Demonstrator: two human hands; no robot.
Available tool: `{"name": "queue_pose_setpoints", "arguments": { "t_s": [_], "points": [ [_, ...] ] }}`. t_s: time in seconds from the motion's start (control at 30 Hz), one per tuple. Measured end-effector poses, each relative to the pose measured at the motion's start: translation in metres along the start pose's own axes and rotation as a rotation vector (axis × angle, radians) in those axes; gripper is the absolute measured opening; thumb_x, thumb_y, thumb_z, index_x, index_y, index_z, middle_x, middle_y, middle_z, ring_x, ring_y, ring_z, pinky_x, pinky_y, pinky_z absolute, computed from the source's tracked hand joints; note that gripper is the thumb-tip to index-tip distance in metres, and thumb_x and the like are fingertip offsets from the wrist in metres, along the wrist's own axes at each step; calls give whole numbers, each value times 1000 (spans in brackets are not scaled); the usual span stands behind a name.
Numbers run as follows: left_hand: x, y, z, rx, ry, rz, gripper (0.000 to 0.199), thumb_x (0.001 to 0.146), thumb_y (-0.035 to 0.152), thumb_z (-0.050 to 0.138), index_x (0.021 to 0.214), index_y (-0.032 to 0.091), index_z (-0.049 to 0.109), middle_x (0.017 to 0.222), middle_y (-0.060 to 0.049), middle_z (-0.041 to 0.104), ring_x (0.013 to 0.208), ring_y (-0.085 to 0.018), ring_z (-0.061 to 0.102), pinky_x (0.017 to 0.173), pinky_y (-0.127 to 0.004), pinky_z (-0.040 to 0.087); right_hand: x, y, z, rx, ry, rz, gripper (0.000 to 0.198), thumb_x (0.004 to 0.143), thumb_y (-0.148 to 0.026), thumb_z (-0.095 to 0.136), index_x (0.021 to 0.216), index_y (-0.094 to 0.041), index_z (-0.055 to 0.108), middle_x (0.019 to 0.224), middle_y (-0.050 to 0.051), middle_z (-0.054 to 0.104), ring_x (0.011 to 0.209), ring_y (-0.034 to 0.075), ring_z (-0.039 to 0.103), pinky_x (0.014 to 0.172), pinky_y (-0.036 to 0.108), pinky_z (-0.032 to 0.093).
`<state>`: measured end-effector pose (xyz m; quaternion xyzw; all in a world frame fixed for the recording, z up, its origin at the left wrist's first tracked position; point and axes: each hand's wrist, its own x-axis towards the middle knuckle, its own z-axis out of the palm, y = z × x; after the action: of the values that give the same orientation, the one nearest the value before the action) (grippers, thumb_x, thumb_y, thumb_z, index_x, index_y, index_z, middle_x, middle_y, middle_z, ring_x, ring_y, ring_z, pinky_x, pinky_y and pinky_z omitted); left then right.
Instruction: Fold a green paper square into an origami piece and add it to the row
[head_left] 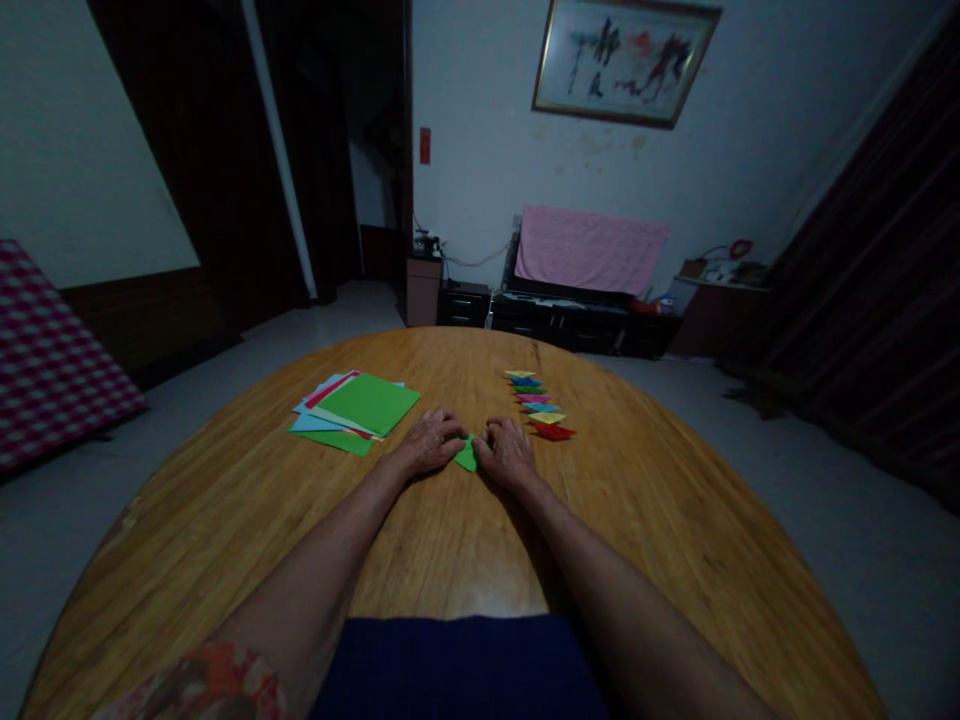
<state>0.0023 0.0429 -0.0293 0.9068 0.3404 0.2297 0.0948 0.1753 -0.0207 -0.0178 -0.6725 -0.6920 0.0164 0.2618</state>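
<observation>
A small folded piece of green paper [466,457] lies on the wooden table [450,540] between my hands. My left hand [433,440] grips its left side, fingers curled and thumb on the paper. From the other side my right hand [506,450] presses on it with thumb and bent fingers. Both hands partly cover the paper, so its full shape is hidden. Just right of my right hand stands a row of several small folded paper shapes, the nearest a red one [553,432] and the farthest a yellow one [520,374].
Left of my hands lies a loose stack of coloured paper sheets [373,402], green on top. Beyond the round table, a pink cloth [589,250] drapes over a screen-like shape on a dark cabinet [555,318]. A checkered cloth [52,360] hangs at far left.
</observation>
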Motion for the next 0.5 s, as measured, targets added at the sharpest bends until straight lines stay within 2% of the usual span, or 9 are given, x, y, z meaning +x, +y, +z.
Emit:
{"name": "queue_pose_setpoints", "arguments": {
  "t_s": [0.13,0.27,0.5],
  "points": [
    [1,1,-1,-21,-20,-45,24,86,29,51,101,21,68,110,-6,56,108,-20,49,100,-36,35,1,-1,-2,-68,-37,8,14,86,-29,51,88,-20,61,111,8,59,104,22,49,87,32,34],
    [3,1,-7,-45,-70,-21,26,86,26,51,104,21,68,109,-6,57,109,-19,49,101,-34,35,1,0,-2,-92,-51,12,15,88,-27,47,91,-20,60,106,7,60,101,21,50,84,31,33],
    [1,2,-15,-61,-107,-16,32,85,21,47,109,21,68,110,-6,57,110,-20,49,102,-36,34,-2,2,-1,-63,-19,-36,15,88,-22,45,93,-21,59,108,7,59,101,21,48,87,32,31]
  ]
}}
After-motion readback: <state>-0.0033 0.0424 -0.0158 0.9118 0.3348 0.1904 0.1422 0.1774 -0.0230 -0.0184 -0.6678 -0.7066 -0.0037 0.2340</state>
